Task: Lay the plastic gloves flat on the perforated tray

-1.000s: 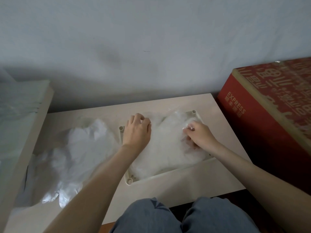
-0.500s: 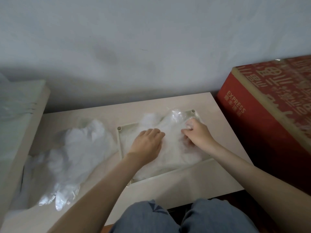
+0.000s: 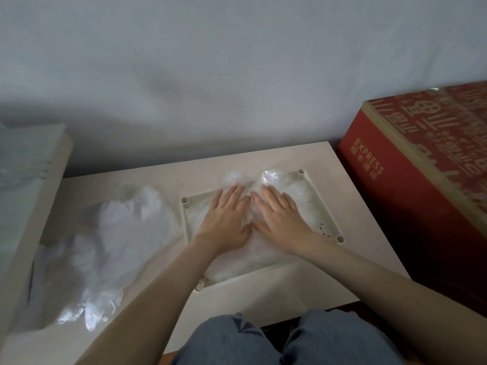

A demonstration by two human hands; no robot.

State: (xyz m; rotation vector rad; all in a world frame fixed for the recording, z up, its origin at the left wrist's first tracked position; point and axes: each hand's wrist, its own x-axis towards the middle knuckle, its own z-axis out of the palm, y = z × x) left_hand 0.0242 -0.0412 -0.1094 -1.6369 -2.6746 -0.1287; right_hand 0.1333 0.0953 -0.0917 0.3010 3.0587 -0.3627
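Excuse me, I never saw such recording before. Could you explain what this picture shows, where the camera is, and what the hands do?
No machine here: a person works with bare hands, and a camera worn on the head looks down at them. The left hand and the right hand lie flat, fingers straight, pressing clear plastic gloves onto the pale tray. Neither grips anything. A pile of more gloves lies on the table, left of the tray. A red box stands at the right.

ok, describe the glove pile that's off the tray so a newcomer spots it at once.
On the pale table, look left of the cream tray. A crumpled heap of clear gloves lies there on bare tabletop; the flattened gloves sit inside the tray instead.
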